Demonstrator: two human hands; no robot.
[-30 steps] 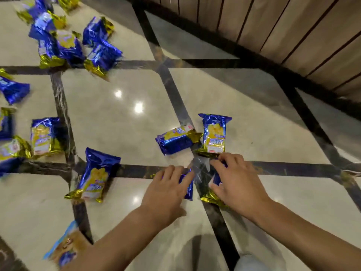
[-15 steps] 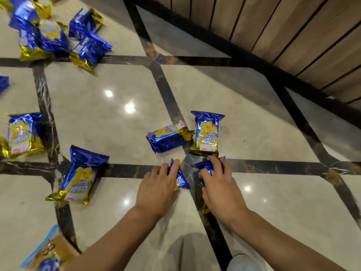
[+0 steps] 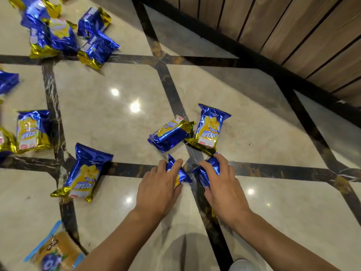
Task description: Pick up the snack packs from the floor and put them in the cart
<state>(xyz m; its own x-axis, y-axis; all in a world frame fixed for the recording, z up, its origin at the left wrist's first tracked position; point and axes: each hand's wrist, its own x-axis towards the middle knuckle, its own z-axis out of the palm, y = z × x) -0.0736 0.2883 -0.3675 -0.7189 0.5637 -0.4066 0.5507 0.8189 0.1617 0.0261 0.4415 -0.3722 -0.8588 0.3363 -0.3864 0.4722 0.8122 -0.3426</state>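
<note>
From the head camera, both hands are down on the marble floor (image 3: 109,118), each on its own blue-and-gold snack pack. The left hand (image 3: 159,189) lies over the left pack (image 3: 180,176), fingers curled round it and thumb at its near edge — the pack crumples up between the fingers. The right hand (image 3: 224,184) grips the right pack (image 3: 205,174) the same way, fingers bent over its blue top end; a sliver of gold foil shows beside the wrist. The two held packs sit just beside each other, at the crossing of the dark inlay strips (image 3: 127,169) in the floor.

Taking that crossing as the landmark: just beyond it lie two loose packs, a tilted pack (image 3: 169,133) and, touching its gold end, a face-up pack (image 3: 210,129). To the left of the crossing, on the same strip, lies another pack (image 3: 84,173). Farther left rests a pack near the frame edge (image 3: 32,131). Far beyond and to the left is a heap of packs (image 3: 64,34), blurred. Near and left of the crossing lies a different, orange-and-light-blue packet (image 3: 54,249). Beyond and to the right runs a wood-panelled wall (image 3: 293,26) — no cart shows in this view.
</note>
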